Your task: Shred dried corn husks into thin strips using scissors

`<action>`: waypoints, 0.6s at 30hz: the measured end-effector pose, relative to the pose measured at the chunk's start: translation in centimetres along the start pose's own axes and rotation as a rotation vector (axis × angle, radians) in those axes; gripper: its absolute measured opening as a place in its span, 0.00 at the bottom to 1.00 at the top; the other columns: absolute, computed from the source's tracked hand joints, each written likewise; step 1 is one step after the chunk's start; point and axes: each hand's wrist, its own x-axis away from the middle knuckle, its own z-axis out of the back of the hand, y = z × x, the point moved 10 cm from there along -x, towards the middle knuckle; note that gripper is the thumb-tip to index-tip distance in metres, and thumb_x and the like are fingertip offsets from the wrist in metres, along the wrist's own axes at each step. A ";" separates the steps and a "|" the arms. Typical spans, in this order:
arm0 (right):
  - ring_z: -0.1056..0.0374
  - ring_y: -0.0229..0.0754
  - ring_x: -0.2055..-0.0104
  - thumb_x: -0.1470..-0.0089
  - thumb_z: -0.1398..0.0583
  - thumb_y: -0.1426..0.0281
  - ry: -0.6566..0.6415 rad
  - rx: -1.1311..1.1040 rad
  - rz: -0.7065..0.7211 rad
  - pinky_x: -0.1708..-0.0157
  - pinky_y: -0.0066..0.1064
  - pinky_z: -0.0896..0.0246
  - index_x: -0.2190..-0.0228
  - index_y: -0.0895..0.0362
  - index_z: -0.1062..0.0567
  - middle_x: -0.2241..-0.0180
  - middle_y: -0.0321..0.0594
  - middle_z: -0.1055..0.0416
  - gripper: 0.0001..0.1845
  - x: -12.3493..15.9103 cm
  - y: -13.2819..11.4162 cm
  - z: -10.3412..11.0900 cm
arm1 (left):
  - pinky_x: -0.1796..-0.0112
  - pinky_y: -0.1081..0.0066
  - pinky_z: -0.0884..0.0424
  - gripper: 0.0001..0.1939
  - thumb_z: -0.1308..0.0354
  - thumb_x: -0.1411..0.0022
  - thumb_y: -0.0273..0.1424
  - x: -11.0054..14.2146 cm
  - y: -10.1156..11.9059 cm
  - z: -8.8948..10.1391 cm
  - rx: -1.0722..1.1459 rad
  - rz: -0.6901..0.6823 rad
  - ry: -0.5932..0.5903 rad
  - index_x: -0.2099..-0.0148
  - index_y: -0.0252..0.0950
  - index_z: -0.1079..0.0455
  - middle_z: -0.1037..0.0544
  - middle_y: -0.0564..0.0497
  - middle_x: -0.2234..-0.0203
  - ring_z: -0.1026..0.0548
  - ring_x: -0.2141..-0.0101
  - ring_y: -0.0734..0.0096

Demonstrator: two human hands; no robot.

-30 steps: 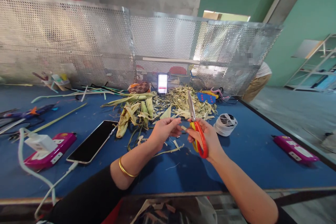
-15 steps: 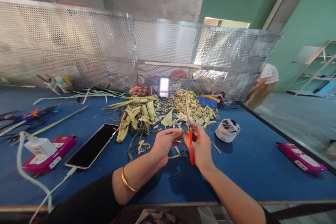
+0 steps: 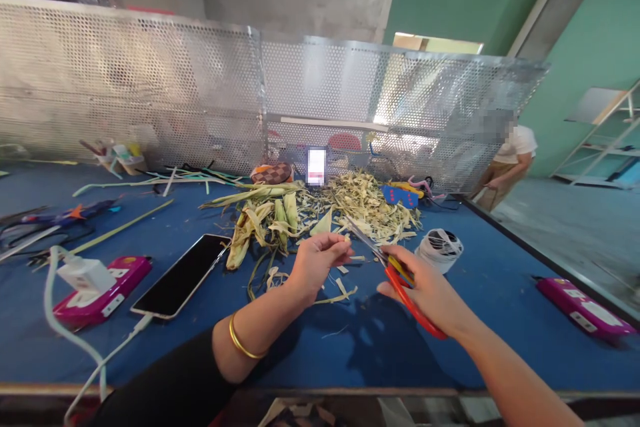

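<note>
My left hand (image 3: 317,263), with a gold bangle on its wrist, pinches a small pale piece of husk (image 3: 347,240) between thumb and fingertips. To its right, my right hand (image 3: 420,287) is closed round the red handles of a pair of scissors (image 3: 407,297). The blades point up and left, close to the husk piece but apart from it. Beyond both hands lie dried corn husks (image 3: 257,223) and a heap of cut husk shreds (image 3: 373,207). Several pale scraps (image 3: 343,288) are strewn on the blue table (image 3: 320,353) below my hands.
A spool of white string (image 3: 440,250) stands right of the heap. Left lie a phone (image 3: 183,275) on a charging cable and a magenta power strip (image 3: 103,290); another magenta strip (image 3: 583,307) is far right. A perforated metal screen (image 3: 200,93) backs the table. A person (image 3: 515,153) bends beyond it.
My right hand has moved right, away from my left, and now grips the scissors by the handles with the blades tilted left. The left hand keeps its pinch.
</note>
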 end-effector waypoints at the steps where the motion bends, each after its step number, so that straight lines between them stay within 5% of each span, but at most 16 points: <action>1: 0.32 0.44 0.64 0.58 0.35 0.60 -0.032 0.041 -0.011 0.62 0.34 0.36 0.54 0.53 0.30 0.66 0.37 0.28 0.28 0.3 0.2 0.1 | 0.66 0.70 0.30 0.17 0.31 0.60 0.41 0.0 0.0 0.0 -0.002 -0.008 0.000 0.73 0.33 0.29 0.25 0.52 0.79 0.28 0.75 0.75; 18: 0.31 0.49 0.61 0.57 0.35 0.60 -0.055 0.110 0.067 0.60 0.35 0.36 0.54 0.54 0.25 0.63 0.42 0.25 0.26 1.1 1.4 -0.4 | 0.71 0.74 0.33 0.08 0.35 0.55 0.34 -0.4 0.1 -0.9 -0.226 -0.005 -0.118 0.78 0.34 0.27 0.25 0.51 0.81 0.32 0.79 0.78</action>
